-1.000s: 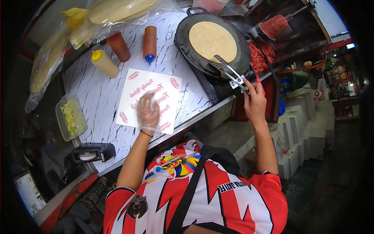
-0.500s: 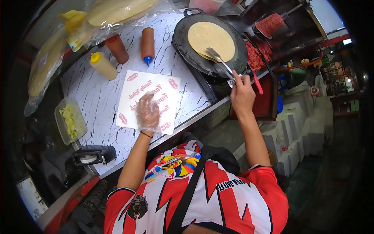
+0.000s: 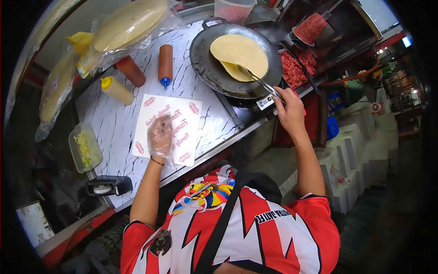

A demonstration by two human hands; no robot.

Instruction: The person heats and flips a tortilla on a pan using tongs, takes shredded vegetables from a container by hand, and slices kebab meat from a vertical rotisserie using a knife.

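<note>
My right hand (image 3: 290, 108) is wrapped round the handle end of metal tongs (image 3: 263, 84). The tongs' tips grip the near edge of a round flatbread (image 3: 242, 50) on the black griddle pan (image 3: 207, 68). That edge is lifted and folded, showing a yellower underside. My left hand (image 3: 160, 136), in a clear plastic glove, lies on white printed wrapping paper (image 3: 185, 148) on the counter, fingers resting on the sheet. Beyond the paper are a blue-tipped sauce bottle (image 3: 165, 64), a red sauce bottle (image 3: 131, 71) and a yellow-capped bottle (image 3: 117, 91).
Shredded red meat (image 3: 296, 68) lies right of the pan, below a meat cone (image 3: 311, 28). Bagged flatbreads (image 3: 130, 25) rest at the back. A tub of shredded cabbage (image 3: 85, 148) and a black tape dispenser (image 3: 109, 185) are at the left edge.
The tongs have taken hold of the flatbread's near edge, which is now raised and folded. My left hand stays on the paper. The whole view has shifted slightly.
</note>
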